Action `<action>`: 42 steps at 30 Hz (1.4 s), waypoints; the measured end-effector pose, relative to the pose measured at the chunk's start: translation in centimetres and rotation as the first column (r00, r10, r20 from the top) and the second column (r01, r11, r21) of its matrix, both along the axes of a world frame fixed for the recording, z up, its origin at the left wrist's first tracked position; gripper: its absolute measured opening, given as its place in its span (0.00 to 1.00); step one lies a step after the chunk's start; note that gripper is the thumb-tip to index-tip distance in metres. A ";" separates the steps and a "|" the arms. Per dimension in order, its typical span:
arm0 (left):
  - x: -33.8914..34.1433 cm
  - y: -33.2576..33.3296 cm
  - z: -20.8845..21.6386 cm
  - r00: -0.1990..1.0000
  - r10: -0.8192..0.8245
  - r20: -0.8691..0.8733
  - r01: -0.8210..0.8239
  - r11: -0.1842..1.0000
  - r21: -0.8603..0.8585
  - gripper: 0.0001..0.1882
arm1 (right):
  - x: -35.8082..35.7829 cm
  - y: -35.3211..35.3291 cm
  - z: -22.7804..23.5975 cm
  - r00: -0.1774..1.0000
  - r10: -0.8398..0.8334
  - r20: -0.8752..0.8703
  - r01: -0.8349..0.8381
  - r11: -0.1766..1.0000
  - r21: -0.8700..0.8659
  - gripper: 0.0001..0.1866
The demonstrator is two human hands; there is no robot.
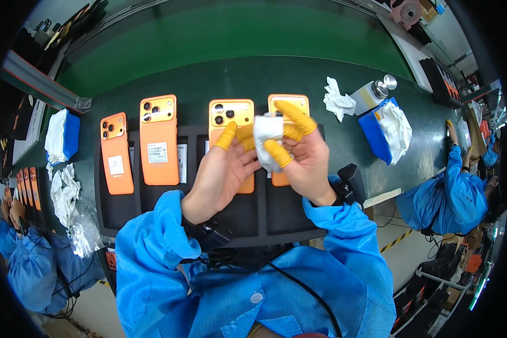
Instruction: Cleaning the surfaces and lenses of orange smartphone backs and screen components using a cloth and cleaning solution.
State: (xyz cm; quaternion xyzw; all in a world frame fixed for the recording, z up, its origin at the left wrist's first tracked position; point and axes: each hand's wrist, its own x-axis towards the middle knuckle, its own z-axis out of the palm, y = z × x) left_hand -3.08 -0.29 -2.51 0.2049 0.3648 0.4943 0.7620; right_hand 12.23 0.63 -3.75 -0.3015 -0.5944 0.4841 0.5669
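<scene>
My right hand (pixel 310 162) is closed on a crumpled white wipe (pixel 267 135), pinched between fingers in yellow finger cots. Beside it, my left hand (pixel 217 176) is half turned palm up with its fingers stretched out and apart; its cot-covered fingertips reach close to the wipe, and whether they touch it I cannot tell. Below both hands lies a black compartmented tray (pixel 259 217). Several orange phones rest on it, backs up: a far-left phone (pixel 117 155), a labelled phone (pixel 159 132), a middle phone (pixel 231 111) and a right phone (pixel 298 106). My hands partly cover the last two.
At right stand a blue box of wipes (pixel 372 134), a pump bottle (pixel 367 97) and a loose crumpled wipe (pixel 338 101). Leftward are another blue box (pixel 72 135), used wipes (pixel 65 194) and a clear plastic bag (pixel 85 230). People in blue coats work on either side.
</scene>
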 end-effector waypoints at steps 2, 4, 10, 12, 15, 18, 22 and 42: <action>0.1 -0.1 0.1 0.991 -0.067 0.112 0.074 0.996 -0.059 0.26 | -0.1 -0.3 0.0 0.998 0.023 0.061 -0.022 1.000 -0.014 0.27; 0.2 0.0 0.1 0.981 -0.098 0.168 0.113 0.990 -0.086 0.27 | 0.1 -0.3 0.0 0.982 -0.001 0.190 -0.003 1.000 0.020 0.27; 0.5 0.1 -0.1 0.989 -0.110 0.101 0.114 0.993 -0.032 0.26 | 0.1 0.1 -0.3 0.997 -0.058 0.051 0.062 0.995 -0.081 0.29; 0.7 0.0 0.2 0.994 -0.100 0.034 0.101 0.994 -0.028 0.20 | 0.3 0.2 -0.3 0.995 -0.068 0.069 0.074 0.994 -0.084 0.29; 0.3 0.2 -0.2 0.997 -0.056 0.044 0.057 0.998 -0.023 0.17 | 0.5 0.2 0.3 0.990 -0.076 0.120 0.089 0.991 -0.105 0.29; 0.1 0.3 0.1 0.999 0.027 0.042 -0.026 0.999 -0.028 0.16 | 0.5 0.4 -0.1 0.985 -0.099 0.139 0.117 0.984 -0.131 0.28; -0.8 0.5 -0.4 0.990 0.043 0.138 -0.038 0.999 -0.038 0.16 | 0.4 0.9 0.0 0.992 -0.079 -0.093 0.042 0.938 -0.344 0.24; 1.7 -2.2 2.0 0.711 -0.205 -0.672 0.518 0.800 0.303 0.14 | 17.3 8.7 4.3 0.243 -0.888 0.390 0.544 0.458 0.703 0.08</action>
